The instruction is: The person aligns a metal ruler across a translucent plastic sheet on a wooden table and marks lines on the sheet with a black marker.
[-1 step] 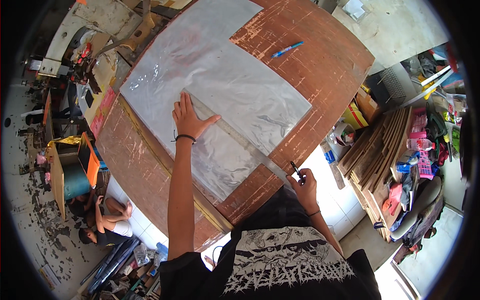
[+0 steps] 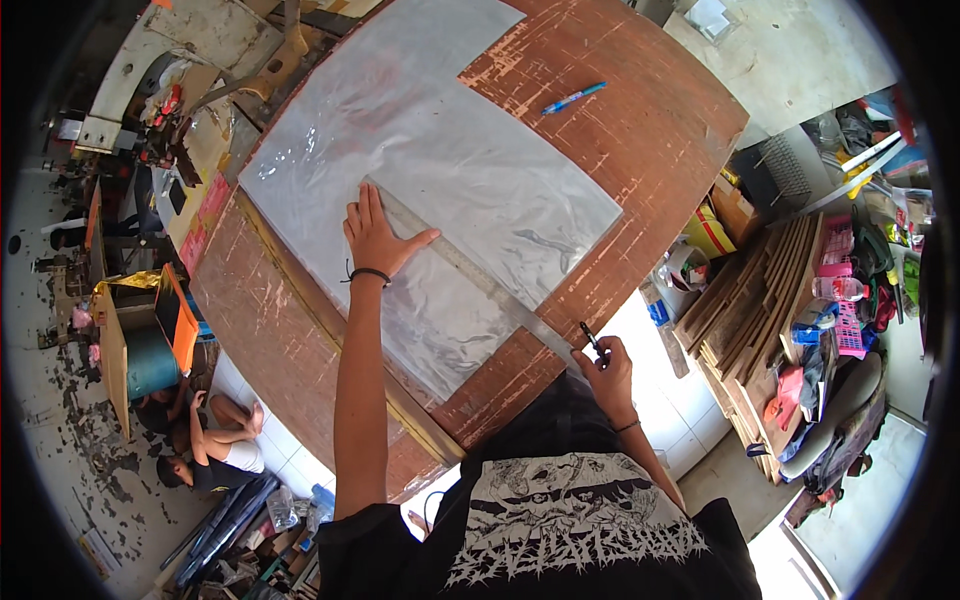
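A clear plastic sheet [image 2: 390, 110] lies spread over the worn reddish-brown table [image 2: 650, 90]. Across it, slanting from upper left to lower right, runs a long metal ruler [image 2: 465, 265]. My left hand [image 2: 382, 240] rests flat beside the ruler's far end, fingers stretched and thumb reaching over the ruler's edge. Close to my body, my right hand [image 2: 610, 375] grips a slim black pen-like tool [image 2: 590, 333] that points up and away. Its fingers are at the ruler's near end, which juts past the sheet and table edge; whether they also pinch the ruler is hard to see.
A blue pen [image 2: 574, 98] lies on the bare wood beyond the sheet. A wooden strip [image 2: 350, 345] runs along the table's left part. Stacked brown boards [image 2: 750, 300] stand at the right. On the floor at lower left a person [image 2: 215, 450] sits.
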A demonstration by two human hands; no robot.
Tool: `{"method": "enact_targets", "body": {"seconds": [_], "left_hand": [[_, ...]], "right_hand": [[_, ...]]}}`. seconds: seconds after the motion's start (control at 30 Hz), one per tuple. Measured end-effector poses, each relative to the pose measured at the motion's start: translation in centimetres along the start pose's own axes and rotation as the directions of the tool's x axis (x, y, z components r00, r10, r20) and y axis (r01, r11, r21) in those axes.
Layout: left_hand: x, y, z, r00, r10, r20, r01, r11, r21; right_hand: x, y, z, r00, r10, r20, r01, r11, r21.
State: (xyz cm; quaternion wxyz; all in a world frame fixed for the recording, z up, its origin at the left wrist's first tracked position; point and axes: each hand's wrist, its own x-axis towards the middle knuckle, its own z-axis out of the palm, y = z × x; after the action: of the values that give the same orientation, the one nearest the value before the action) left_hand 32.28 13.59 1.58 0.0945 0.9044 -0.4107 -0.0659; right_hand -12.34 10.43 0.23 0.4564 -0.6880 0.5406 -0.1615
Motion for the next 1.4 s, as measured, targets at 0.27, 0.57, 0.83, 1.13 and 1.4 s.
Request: {"method": "enact_targets", "body": {"seconds": [0.27, 0.57, 0.83, 1.13, 1.4], "left_hand": [[-0.1, 0.0, -0.1, 0.999, -0.038, -0.012, 0.039, 0.998, 0.046], [-0.3, 0.1, -0.9, 0.999, -0.021, 0.046, 0.018, 0.998, 0.063], [0.1, 0.1, -0.7, 0.998, -0.027, 0.053, 0.023, 0.997, 0.074], [0.1, 0.6, -1.2, 0.996, -0.034, 0.083, 0.028, 0.996, 0.08], [0.3, 0.9, -2.5, 0.976, -0.075, 0.206, 0.059, 0.995, 0.083]], "right_hand": [[-0.1, 0.3, 0.1, 1.0, 0.011, 0.011, -0.012, 1.0, 0.017], [-0.3, -0.2, 0.2, 0.998, -0.001, 0.065, -0.003, 0.999, 0.053], [0.3, -0.1, 0.2, 0.996, -0.016, 0.088, 0.008, 0.996, 0.085], [0.4, 0.1, -0.2, 0.992, -0.008, 0.127, 0.004, 1.0, 0.028], [0.5, 0.0, -0.5, 0.983, 0.022, 0.181, -0.03, 0.999, 0.043]]}}
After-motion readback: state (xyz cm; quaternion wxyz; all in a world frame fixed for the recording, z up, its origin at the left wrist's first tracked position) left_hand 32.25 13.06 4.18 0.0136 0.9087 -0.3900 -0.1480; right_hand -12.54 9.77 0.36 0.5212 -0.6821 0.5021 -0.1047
